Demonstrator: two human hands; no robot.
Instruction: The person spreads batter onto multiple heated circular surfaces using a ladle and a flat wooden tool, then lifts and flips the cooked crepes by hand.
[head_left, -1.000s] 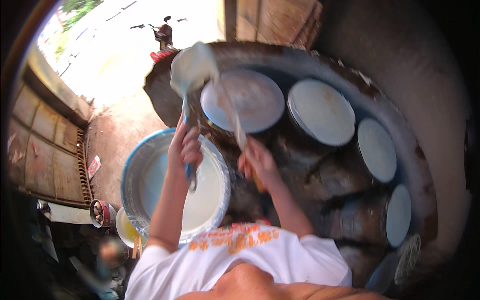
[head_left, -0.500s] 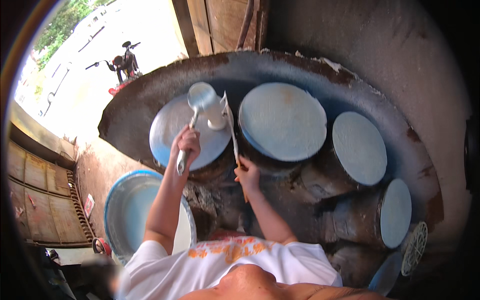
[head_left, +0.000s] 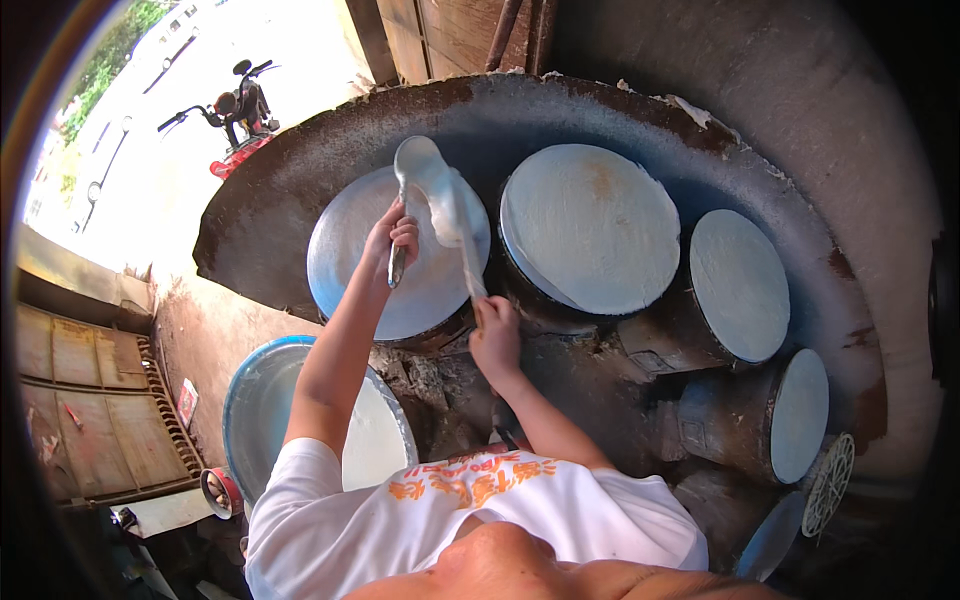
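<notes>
My left hand (head_left: 395, 238) grips the handle of a metal ladle (head_left: 420, 155), its bowl tipped over the left round griddle (head_left: 345, 245). White batter (head_left: 443, 215) runs from the bowl onto that griddle's right half. In my right hand (head_left: 495, 335) is a batter spreader (head_left: 470, 262) with a long, batter-coated stick. Its far end meets the poured batter, which partly hides the head. Just right of it, a second griddle (head_left: 590, 230) carries a pale, spread layer with a tan patch.
More coated round griddles (head_left: 740, 285) curve toward me on the right, past a second one (head_left: 798, 415). A blue-rimmed tub (head_left: 232, 400) of white batter stands lower left. Dark sheet metal (head_left: 240, 235) edges the griddles. A scooter (head_left: 240, 125) stands outside, far left.
The ladle has tipped further, and batter now flows onto the left griddle. The spreader has turned, its far end now in the poured batter. My view has shifted slightly.
</notes>
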